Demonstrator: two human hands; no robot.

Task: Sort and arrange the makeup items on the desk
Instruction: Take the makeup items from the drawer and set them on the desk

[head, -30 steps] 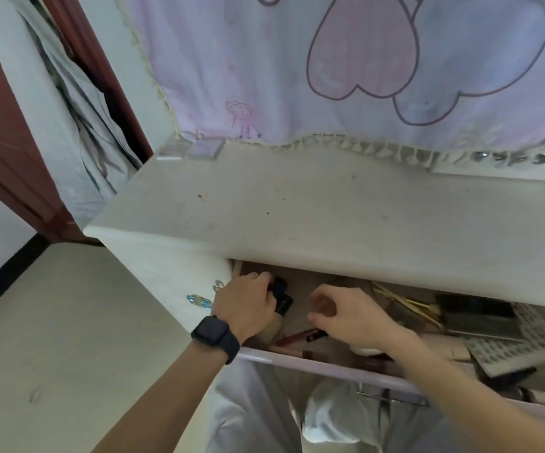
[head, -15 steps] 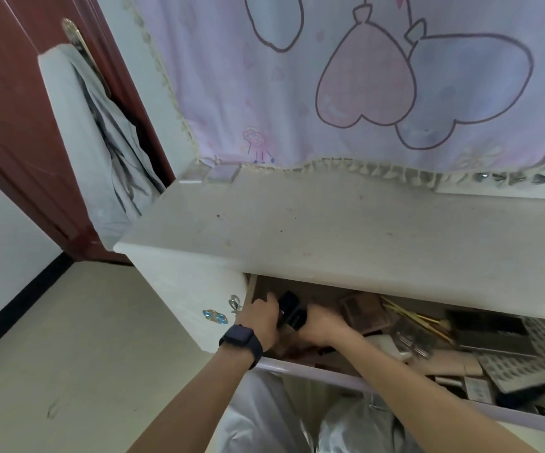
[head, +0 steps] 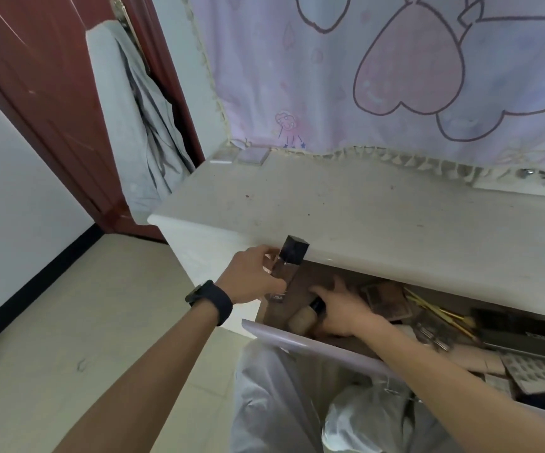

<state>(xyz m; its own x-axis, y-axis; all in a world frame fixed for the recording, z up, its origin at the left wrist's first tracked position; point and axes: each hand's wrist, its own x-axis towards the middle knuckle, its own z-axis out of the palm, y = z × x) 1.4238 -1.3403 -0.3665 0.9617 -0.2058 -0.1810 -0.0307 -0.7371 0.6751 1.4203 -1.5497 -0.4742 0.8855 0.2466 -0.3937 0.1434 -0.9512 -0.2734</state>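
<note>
Pink heart-print curtain (head: 362, 76) hangs behind a pale tabletop (head: 395, 217), under which an open drawer (head: 300, 338) holds a jumble of makeup. From my remote seat I see the left hand (head: 251, 276), a dark watch (head: 210, 300) on its wrist, holding a clear square bottle (head: 289, 261) with a black cap. That grip is closed round the bottle's body. The bottle is held cap uppermost and slightly tilted, right at the tabletop's front edge above the drawer's left end.

The right hand (head: 346, 308) reaches into the drawer and lies over a round beige bottle (head: 307, 317) with a black collar. I cannot tell whether that grip is closed on it or only resting there. Further right in the drawer lie a brown palette (head: 385, 299), gold-handled brushes (head: 434, 310) and a dark flat case (head: 519, 331), all unsorted.

By my reading the job is near its start. 1 item is out of the drawer and in hand, and I see 0 arranged on the tabletop. Most of the drawer's contents are left to pull out, group and set in order.
</note>
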